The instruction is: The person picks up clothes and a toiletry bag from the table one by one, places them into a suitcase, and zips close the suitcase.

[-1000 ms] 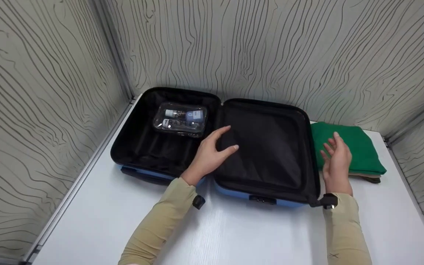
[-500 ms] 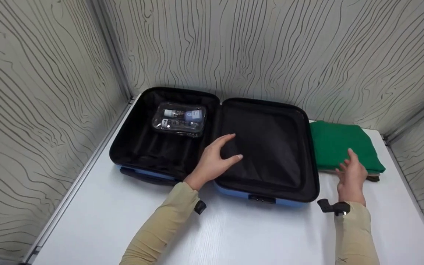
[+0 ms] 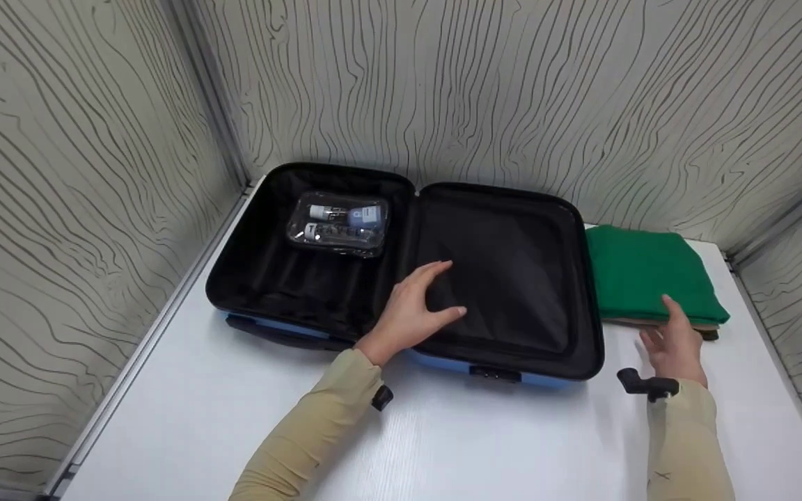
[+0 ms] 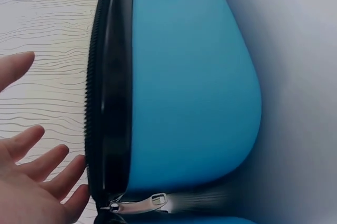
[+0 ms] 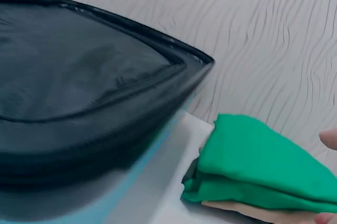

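Your left hand (image 3: 411, 313), fingers spread, is over the suitcase (image 3: 505, 278). Right of the suitcase sits the folded pile (image 5: 268, 161), with your right hand (image 3: 677, 348) by it, fingers apart. If you grab just the green cloth (image 3: 651, 271), the tan layer (image 5: 263, 212) under it might slip out.

The desk (image 3: 477, 445) is white, with a faint grain. Along its far edge lies a suitcase (image 3: 505, 271), open in two halves, blue outside and black inside, its left half near the far left corner. Just beside its right half, near the far right corner, lies a folded cloth stack (image 3: 645, 271): green on top, beige and dark layers below.
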`<action>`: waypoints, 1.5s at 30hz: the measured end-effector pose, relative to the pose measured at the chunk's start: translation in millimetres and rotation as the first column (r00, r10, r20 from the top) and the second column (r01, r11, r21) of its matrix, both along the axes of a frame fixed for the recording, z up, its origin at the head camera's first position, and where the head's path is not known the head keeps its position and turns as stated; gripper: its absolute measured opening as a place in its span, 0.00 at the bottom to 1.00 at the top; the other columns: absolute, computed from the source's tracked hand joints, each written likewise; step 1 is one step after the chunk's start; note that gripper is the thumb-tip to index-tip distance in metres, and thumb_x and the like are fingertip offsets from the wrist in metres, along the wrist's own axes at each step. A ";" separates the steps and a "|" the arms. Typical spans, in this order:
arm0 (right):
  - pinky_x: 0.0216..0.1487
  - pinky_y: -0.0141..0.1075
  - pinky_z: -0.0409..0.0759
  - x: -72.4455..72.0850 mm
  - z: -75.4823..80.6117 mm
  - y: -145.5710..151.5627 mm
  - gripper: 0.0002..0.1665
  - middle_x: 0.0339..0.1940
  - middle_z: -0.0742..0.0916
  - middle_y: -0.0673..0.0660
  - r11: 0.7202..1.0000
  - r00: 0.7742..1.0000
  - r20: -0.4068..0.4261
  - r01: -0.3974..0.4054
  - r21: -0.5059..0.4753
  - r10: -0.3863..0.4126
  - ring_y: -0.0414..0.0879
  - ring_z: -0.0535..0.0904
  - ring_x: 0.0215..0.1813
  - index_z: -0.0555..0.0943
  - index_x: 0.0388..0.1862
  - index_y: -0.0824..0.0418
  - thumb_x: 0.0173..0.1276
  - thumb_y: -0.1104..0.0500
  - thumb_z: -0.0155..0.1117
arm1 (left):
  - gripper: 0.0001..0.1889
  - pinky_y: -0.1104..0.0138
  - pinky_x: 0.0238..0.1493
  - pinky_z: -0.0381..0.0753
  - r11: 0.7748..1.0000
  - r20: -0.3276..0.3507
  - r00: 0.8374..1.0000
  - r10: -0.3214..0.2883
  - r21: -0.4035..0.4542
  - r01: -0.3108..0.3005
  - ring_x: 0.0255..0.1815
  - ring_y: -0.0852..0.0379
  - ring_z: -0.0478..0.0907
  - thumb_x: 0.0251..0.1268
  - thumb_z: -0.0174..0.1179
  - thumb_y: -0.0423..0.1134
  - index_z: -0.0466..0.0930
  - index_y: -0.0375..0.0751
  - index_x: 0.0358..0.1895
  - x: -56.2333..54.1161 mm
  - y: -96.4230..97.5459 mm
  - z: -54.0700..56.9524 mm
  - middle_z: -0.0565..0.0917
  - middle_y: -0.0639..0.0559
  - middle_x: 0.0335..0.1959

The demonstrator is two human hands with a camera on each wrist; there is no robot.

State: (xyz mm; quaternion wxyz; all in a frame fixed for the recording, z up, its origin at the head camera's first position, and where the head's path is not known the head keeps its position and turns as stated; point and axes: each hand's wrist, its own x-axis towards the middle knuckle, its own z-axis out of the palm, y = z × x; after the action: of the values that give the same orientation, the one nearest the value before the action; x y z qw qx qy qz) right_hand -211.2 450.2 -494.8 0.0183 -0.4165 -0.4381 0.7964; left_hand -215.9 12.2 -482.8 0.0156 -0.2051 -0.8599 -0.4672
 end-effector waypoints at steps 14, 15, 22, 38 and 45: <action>0.64 0.36 0.73 -17.0 -11.2 27.4 0.50 0.65 0.70 0.41 0.950 0.989 0.091 0.134 -0.282 -0.113 0.35 0.67 0.65 0.48 0.80 0.27 0.70 0.47 0.69 | 0.37 0.50 0.74 0.56 1.000 -0.021 1.000 0.002 0.008 -0.002 0.75 0.53 0.63 0.69 0.67 0.52 0.65 0.49 0.77 3.4 4.6 -3.8 0.67 0.51 0.75; 0.62 0.35 0.75 -16.4 -11.3 28.2 0.48 0.60 0.72 0.43 0.947 0.990 0.090 0.133 -0.293 -0.111 0.35 0.69 0.62 0.50 0.79 0.28 0.71 0.48 0.68 | 0.37 0.50 0.74 0.56 1.000 -0.019 1.000 0.001 0.011 -0.001 0.75 0.53 0.63 0.69 0.67 0.52 0.65 0.50 0.77 3.5 5.0 -3.4 0.67 0.51 0.75; 0.55 0.32 0.78 -22.4 -10.5 24.0 0.33 0.49 0.75 0.43 0.943 0.987 0.099 0.151 -0.298 -0.127 0.33 0.71 0.54 0.61 0.71 0.34 0.74 0.51 0.64 | 0.36 0.56 0.74 0.59 0.999 -0.015 1.000 -0.005 0.040 0.006 0.75 0.54 0.63 0.70 0.66 0.53 0.65 0.49 0.77 2.6 4.0 -3.7 0.67 0.52 0.75; 0.61 0.30 0.72 -20.7 -18.5 16.9 0.33 0.56 0.69 0.39 0.898 0.979 -0.035 0.170 -0.405 -0.201 0.31 0.66 0.58 0.55 0.74 0.34 0.80 0.57 0.54 | 0.36 0.63 0.72 0.62 0.998 -0.032 0.999 -0.006 0.065 0.008 0.74 0.55 0.64 0.69 0.67 0.52 0.66 0.48 0.77 3.2 4.9 -4.0 0.68 0.52 0.74; 0.65 0.31 0.69 -5.3 -20.9 14.0 0.38 0.62 0.66 0.37 0.913 0.986 -0.048 0.130 -0.387 -0.161 0.30 0.63 0.63 0.50 0.79 0.34 0.80 0.56 0.53 | 0.35 0.63 0.72 0.62 0.998 -0.030 1.000 -0.010 0.061 0.012 0.74 0.55 0.64 0.70 0.66 0.52 0.66 0.48 0.77 3.0 7.6 -4.4 0.68 0.53 0.74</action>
State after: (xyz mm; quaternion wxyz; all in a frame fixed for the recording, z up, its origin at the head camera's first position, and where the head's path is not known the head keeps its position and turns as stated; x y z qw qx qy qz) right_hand -216.5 464.2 -515.7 0.0132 -0.4119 -0.2412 0.8786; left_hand -212.9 19.7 -487.3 0.0320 -0.2162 -0.8437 -0.4903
